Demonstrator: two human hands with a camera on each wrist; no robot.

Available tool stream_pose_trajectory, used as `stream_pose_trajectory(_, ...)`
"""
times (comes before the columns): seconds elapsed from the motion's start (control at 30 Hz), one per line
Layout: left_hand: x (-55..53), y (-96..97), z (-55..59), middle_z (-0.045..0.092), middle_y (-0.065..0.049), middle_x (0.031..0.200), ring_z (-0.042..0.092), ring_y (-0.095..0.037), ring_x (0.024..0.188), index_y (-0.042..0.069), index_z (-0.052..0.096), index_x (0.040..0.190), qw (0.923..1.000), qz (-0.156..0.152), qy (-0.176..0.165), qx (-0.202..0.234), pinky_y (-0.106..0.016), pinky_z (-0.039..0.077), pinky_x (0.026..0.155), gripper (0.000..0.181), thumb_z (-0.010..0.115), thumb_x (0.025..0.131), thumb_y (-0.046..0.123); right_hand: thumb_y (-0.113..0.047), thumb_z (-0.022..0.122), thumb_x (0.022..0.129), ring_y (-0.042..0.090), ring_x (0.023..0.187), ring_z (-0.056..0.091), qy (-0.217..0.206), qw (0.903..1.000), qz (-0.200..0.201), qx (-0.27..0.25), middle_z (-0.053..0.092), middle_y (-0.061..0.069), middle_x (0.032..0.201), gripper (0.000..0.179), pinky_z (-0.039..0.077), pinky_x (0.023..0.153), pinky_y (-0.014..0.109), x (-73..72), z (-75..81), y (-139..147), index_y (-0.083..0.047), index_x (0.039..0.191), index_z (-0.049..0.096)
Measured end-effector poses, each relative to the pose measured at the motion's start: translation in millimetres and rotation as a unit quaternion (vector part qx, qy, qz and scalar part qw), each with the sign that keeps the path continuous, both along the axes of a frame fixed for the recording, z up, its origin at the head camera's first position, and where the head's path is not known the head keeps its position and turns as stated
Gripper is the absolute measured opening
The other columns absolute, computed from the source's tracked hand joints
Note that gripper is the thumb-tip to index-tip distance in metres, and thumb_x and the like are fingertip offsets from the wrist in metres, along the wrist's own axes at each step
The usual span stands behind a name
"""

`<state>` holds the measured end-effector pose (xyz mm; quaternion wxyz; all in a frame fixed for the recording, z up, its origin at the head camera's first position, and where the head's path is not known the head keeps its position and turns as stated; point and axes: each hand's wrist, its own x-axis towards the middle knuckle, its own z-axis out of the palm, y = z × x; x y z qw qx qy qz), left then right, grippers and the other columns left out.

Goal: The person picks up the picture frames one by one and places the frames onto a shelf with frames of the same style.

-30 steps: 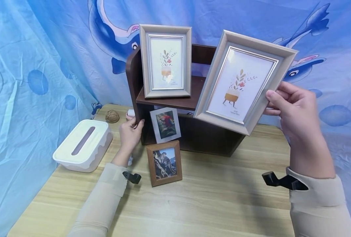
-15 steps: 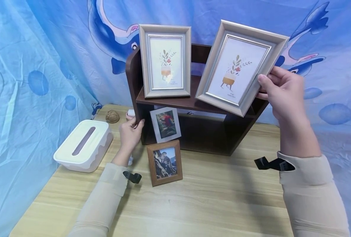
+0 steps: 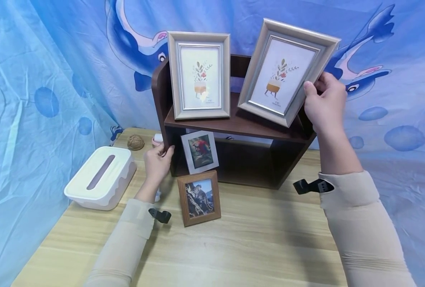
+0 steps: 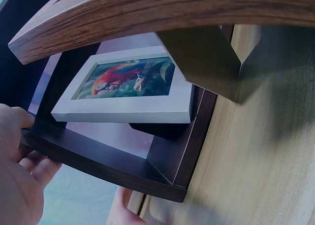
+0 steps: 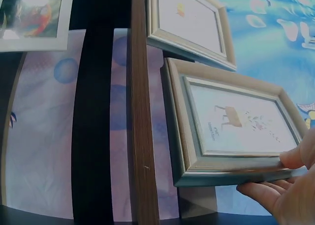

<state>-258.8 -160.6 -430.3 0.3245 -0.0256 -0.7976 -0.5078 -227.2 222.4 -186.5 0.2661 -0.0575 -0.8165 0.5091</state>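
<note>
My right hand [image 3: 327, 103] pinches the right edge of a champagne-coloured picture frame [image 3: 282, 75] with a potted-plant print, thumb in front and fingers behind. It is tilted, its lower edge overlapping the upper board of a dark brown two-tier shelf [image 3: 248, 124] in the head view. A matching picture frame [image 3: 199, 75] stands upright on the left of that board. At the shelf's left side panel, my left hand [image 3: 157, 164] grips the edge; its fingers [image 4: 47, 171] wrap round it in the left wrist view. A white parrot frame [image 4: 130, 82] leans in the lower tier.
A brown wooden frame [image 3: 199, 198] with a leopard picture stands on the wood-grain table [image 3: 255, 247], before the shelf. To the left are a white tissue box [image 3: 101, 177] and a twine ball [image 3: 136, 142]. Behind hangs a blue dolphin-print curtain [image 3: 54, 59].
My right hand has carried the tilted picture frame leftward and up in the head view, over the shelf's upper board. The left hand has stayed at the side panel.
</note>
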Motion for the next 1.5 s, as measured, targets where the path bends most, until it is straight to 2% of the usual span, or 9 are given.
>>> stream_pose_trajectory(0.17,-0.4,-1.0,0.6,0.075,-0.019,0.091,0.073,-0.026,0.084,0.001,0.079,0.103,0.9999,-0.002,0.007,0.013,-0.002,0.048,0.067,0.017,0.074,0.090,0.009,-0.019,0.053,0.104,0.008,0.107,0.064,0.000,0.9984,-0.034,0.046,0.068,0.011,0.130,0.037,0.050,0.094,0.021,-11.3,1.3,-8,-0.011,0.140,0.059)
stream_pose_trajectory(0.33,-0.5,-0.7,0.0,0.075,-0.019,0.090,0.073,-0.026,0.083,0.001,0.079,0.103,0.9999,-0.003,0.006,0.015,-0.002,0.048,0.067,0.016,0.074,0.090,0.008,-0.023,0.052,0.104,0.013,0.104,0.060,-0.015,0.9909,-0.077,0.110,0.072,0.008,0.123,0.037,0.046,0.088,0.026,-19.5,-5.4,-9,-0.013,0.139,0.061)
stream_pose_trajectory(0.57,0.1,-0.1,-1.3,0.075,-0.020,0.092,0.074,-0.027,0.084,0.001,0.079,0.105,0.9999,-0.005,0.000,0.009,-0.001,0.047,0.067,0.018,0.074,0.090,0.009,-0.027,0.047,0.107,0.020,0.114,0.056,-0.037,0.9901,-0.097,0.094,0.066,0.010,0.128,0.040,0.048,0.095,0.031,-30.2,-14.1,-12,-0.015,0.144,0.055)
stream_pose_trajectory(0.73,-1.1,-0.5,-3.4,0.075,-0.019,0.092,0.074,-0.027,0.084,0.001,0.079,0.104,1.0000,-0.002,0.003,0.003,-0.001,0.047,0.068,0.017,0.074,0.090,0.009,-0.029,0.042,0.108,0.020,0.129,0.049,-0.033,0.9879,-0.116,0.098,0.061,0.008,0.138,0.042,0.040,0.110,0.033,-39.9,-20.6,-13,-0.018,0.148,0.049)
stream_pose_trajectory(0.9,-1.4,0.1,-3.0,0.076,-0.018,0.090,0.074,-0.026,0.083,0.001,0.079,0.103,1.0000,-0.004,0.006,0.001,-0.001,0.047,0.068,0.016,0.074,0.089,0.009,-0.029,0.039,0.109,0.023,0.141,0.039,-0.041,0.9856,-0.116,0.116,0.054,0.007,0.147,0.045,0.030,0.119,0.035,-45.2,-22.8,-10,-0.018,0.152,0.044)
stream_pose_trajectory(1.2,-3.2,0.4,-2.8,0.076,-0.017,0.088,0.074,-0.026,0.083,0.000,0.079,0.099,0.9998,-0.010,0.012,0.011,-0.002,0.049,0.068,0.014,0.073,0.090,0.008,-0.029,0.035,0.110,0.024,0.136,0.045,-0.039,0.9864,-0.101,0.124,0.059,0.012,0.139,0.041,0.035,0.115,0.037,-43.8,-23.1,-9,-0.013,0.144,0.051)
stream_pose_trajectory(1.5,-4.8,0.0,-4.1,0.076,-0.018,0.087,0.073,-0.025,0.082,-0.001,0.079,0.098,0.9998,-0.008,0.013,0.011,-0.002,0.048,0.067,0.014,0.074,0.090,0.009,-0.031,0.032,0.110,0.019,0.134,0.046,-0.050,0.9887,-0.090,0.109,0.057,0.011,0.141,0.042,0.038,0.113,0.033,-39.5,-21.7,-11,-0.015,0.145,0.048)
